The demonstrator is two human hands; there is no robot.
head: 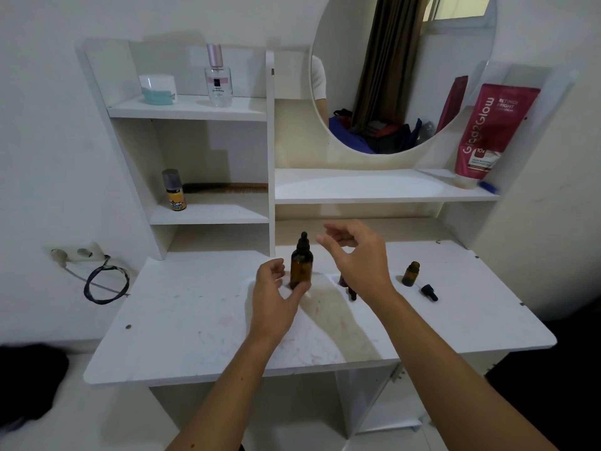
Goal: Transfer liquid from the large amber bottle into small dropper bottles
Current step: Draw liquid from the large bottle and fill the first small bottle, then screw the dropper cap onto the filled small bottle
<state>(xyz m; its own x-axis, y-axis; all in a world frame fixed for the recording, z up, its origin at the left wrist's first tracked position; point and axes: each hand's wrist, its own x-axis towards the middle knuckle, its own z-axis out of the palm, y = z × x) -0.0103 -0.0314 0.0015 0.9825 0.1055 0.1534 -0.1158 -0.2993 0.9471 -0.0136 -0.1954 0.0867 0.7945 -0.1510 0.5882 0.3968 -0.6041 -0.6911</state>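
Observation:
The large amber bottle [301, 265] stands upright on the white table [182, 320], its black dropper cap on top. My left hand [276, 294] curls around its base, thumb under the front and fingers at its left side. Just right of the cap hovers my right hand [354, 255], fingers apart and holding nothing. A small amber bottle [410, 273] stands uncapped at the right, and its black dropper cap [429, 292] lies beside it. Another small dark bottle [352, 292] is mostly hidden under my right wrist.
White shelves rise behind the table with a perfume bottle [219, 78], a white jar [158, 89], a small spray can [174, 190] and a comb [227, 187]. A round mirror [400, 70] and a red tube [494, 131] stand at the right. A cable [104, 284] hangs at the left.

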